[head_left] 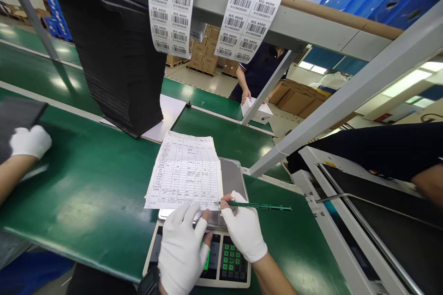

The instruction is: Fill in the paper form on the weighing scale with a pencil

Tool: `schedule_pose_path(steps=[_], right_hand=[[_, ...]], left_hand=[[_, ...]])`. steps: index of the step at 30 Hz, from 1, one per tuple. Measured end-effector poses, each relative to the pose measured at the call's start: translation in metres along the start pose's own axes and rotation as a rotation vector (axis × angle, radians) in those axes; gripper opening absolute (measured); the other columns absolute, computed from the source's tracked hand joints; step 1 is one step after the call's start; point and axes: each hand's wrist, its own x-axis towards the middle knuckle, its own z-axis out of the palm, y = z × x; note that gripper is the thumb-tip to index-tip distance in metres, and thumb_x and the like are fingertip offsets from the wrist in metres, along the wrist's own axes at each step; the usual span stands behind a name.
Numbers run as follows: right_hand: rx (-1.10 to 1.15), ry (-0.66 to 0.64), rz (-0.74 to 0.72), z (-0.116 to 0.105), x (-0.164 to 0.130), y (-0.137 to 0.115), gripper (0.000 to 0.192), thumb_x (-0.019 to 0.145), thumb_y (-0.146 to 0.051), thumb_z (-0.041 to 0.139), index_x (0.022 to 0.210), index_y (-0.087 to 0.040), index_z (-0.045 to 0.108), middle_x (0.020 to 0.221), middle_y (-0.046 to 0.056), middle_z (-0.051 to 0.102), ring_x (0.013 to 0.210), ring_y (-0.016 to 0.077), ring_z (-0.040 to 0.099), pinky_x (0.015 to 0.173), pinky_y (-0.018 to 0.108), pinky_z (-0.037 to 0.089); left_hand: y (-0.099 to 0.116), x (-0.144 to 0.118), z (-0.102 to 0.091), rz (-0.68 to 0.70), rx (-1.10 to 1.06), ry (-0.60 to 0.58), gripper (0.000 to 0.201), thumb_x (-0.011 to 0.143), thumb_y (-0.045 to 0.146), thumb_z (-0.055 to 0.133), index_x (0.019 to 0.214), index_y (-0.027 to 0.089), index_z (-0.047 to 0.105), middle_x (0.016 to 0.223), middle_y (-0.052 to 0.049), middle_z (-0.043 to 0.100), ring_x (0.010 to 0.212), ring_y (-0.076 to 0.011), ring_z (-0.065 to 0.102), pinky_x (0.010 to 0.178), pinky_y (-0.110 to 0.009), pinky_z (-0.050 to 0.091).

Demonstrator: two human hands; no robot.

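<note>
A green pencil (266, 206) is pinched in my right hand (245, 228), which wears a white glove with bare fingertips. Its tip touches the lower right of a printed form (187, 173) with handwritten entries. My left hand (183, 244), gloved the same way, lies spread over the form's bottom edge and the scale's display. Beneath the paper sits a weighing scale (237, 179) with a metal plate and a keypad (232, 260); the form covers much of the plate.
A tall black stack (121, 69) stands behind on a white board. Barcode label sheets (247, 18) hang from the overhead rail. At left, a co-worker's gloved hand (31, 142) holds a black piece. Another person across holds a white box (258, 111). A conveyor (380, 221) is at right.
</note>
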Motion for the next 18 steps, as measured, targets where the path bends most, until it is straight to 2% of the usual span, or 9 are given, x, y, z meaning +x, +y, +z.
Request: schedule_pose_path(steps=[7, 18], right_hand=[[-0.112, 0.003, -0.059, 0.0045, -0.002, 0.0044, 0.022, 0.089, -0.031, 0.05, 0.075, -0.017, 0.059, 0.063, -0.002, 0.06, 0.052, 0.0104, 0.051, 0.054, 0.022, 0.041], [-0.081, 0.009, -0.068, 0.0061, -0.002, 0.0058, 0.022, 0.089, -0.03, 0.049, 0.073, -0.017, 0.059, 0.063, -0.002, 0.059, 0.054, 0.0101, 0.054, 0.056, 0.021, 0.043]], left_hand=[[0.0008, -0.0014, 0.0019, -0.006, 0.008, -0.003, 0.028, 0.088, 0.029, 0.054, 0.115, 0.025, 0.063, 0.122, -0.006, 0.059, 0.108, -0.0279, 0.053, 0.088, -0.043, 0.04], [0.0006, -0.001, 0.0002, 0.0, 0.009, 0.005, 0.029, 0.088, 0.028, 0.054, 0.116, 0.025, 0.062, 0.122, -0.007, 0.058, 0.108, -0.0275, 0.053, 0.087, -0.042, 0.039]])
